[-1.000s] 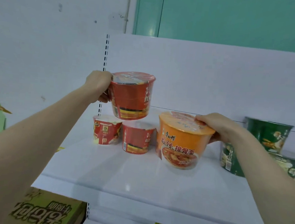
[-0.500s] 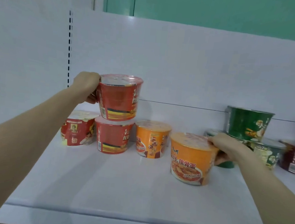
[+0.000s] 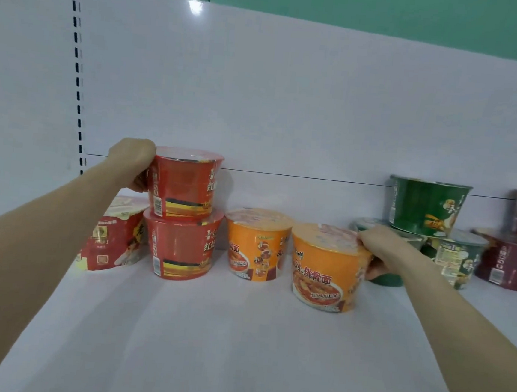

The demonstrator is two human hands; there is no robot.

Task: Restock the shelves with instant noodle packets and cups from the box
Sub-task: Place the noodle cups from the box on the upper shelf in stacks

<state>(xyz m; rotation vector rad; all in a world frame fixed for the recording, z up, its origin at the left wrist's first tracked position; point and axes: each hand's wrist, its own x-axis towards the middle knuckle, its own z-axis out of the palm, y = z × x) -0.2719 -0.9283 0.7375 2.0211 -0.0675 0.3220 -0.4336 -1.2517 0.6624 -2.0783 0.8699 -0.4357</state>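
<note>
My left hand grips a red noodle cup by its left side; the cup sits on top of a second red cup on the white shelf. My right hand holds an orange noodle cup by its rim and right side, standing on the shelf or just above it. Another orange cup stands between the red stack and the held orange one. A red and cream cup stands at the far left, partly behind my left forearm.
To the right stand green cups, one stacked on others, and dark maroon cups at the frame edge. The shelf's white back panel rises behind all cups. A slotted upright runs along the left.
The red cup in my left hand has come down onto the lower red cup. The orange cup in my right hand has moved back and left, close to the other orange cup. The view has closed in.
</note>
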